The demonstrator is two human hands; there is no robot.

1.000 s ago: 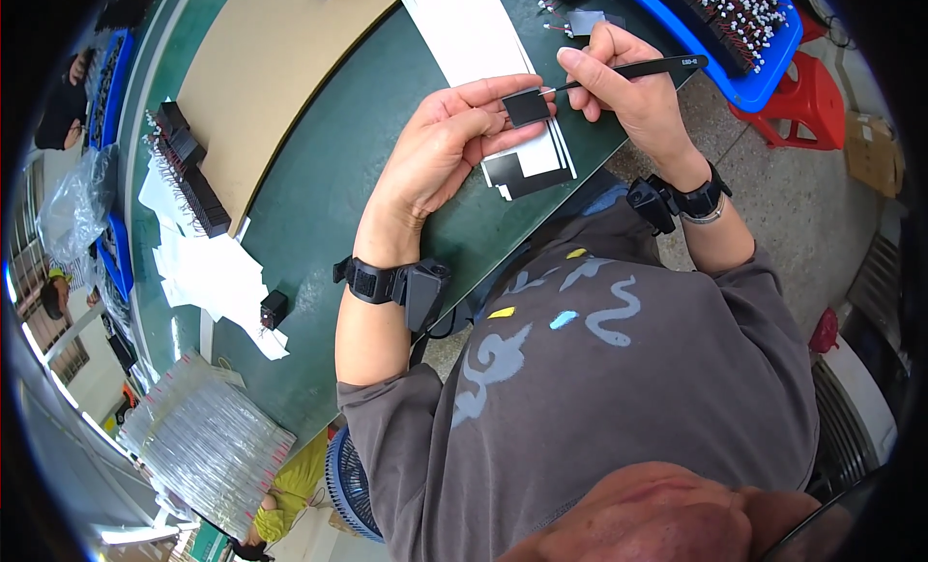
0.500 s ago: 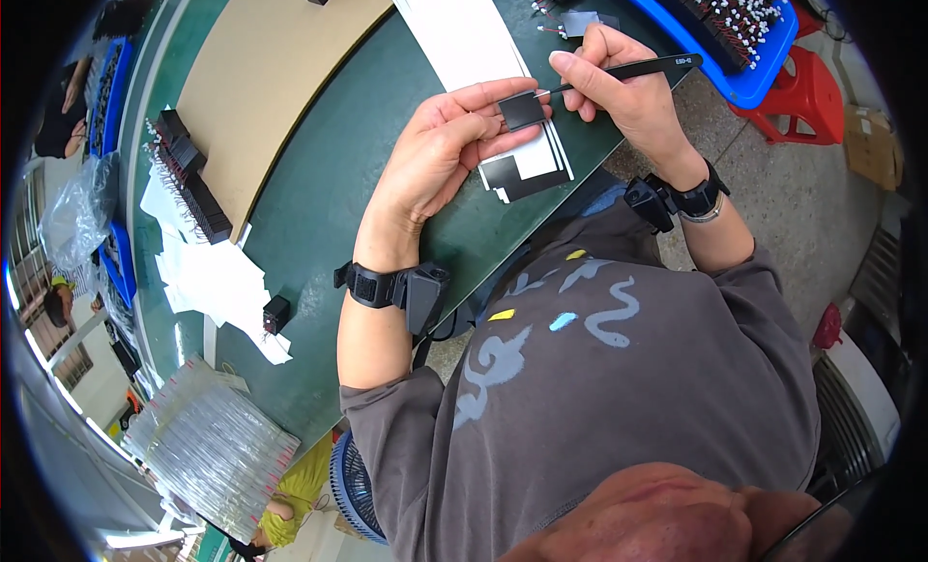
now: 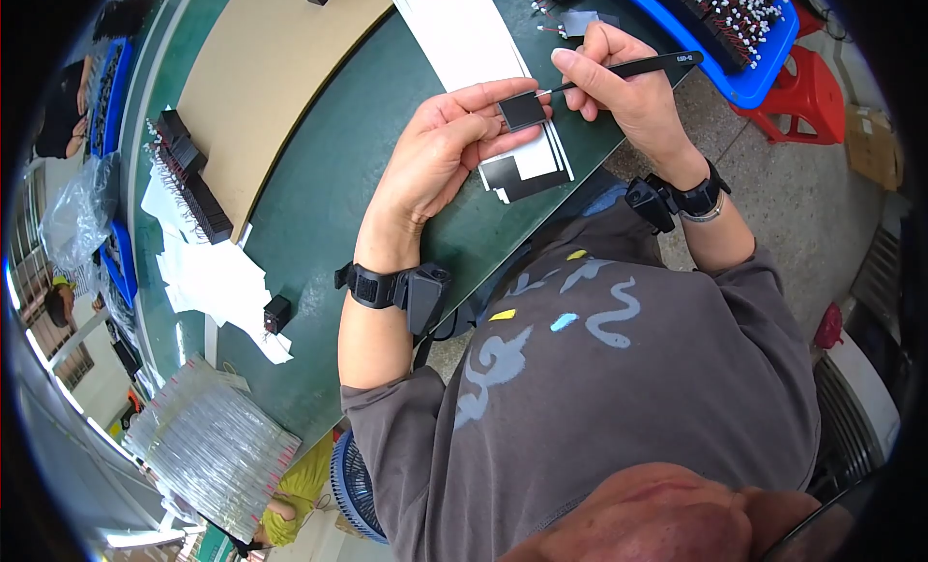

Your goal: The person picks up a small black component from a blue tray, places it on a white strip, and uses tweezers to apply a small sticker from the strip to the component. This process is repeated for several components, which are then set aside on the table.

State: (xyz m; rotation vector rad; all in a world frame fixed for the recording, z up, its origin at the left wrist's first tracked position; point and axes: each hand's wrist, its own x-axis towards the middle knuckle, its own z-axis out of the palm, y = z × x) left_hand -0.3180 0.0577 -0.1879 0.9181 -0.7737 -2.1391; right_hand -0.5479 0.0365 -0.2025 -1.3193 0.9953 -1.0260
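A small black rectangular block rests in my left hand, held between the thumb and fingers. My right hand grips black tweezers. Their thin tips reach to the upper right edge of the block, where a small pale spot shows; I cannot make out whether they pinch anything. Under my hands lies a long white sheet. At its near end is a sheet with black stickers, partly peeled to white.
A blue tray of wired black blocks stands at the upper right, above a red stool. Several black blocks and white paper scraps lie left on the green table, beside a tan board. Clear plastic trays stand lower left.
The tweezers have tilted very slightly in my right hand, their tips staying at the block's edge. Otherwise both hands hold nearly the same place.
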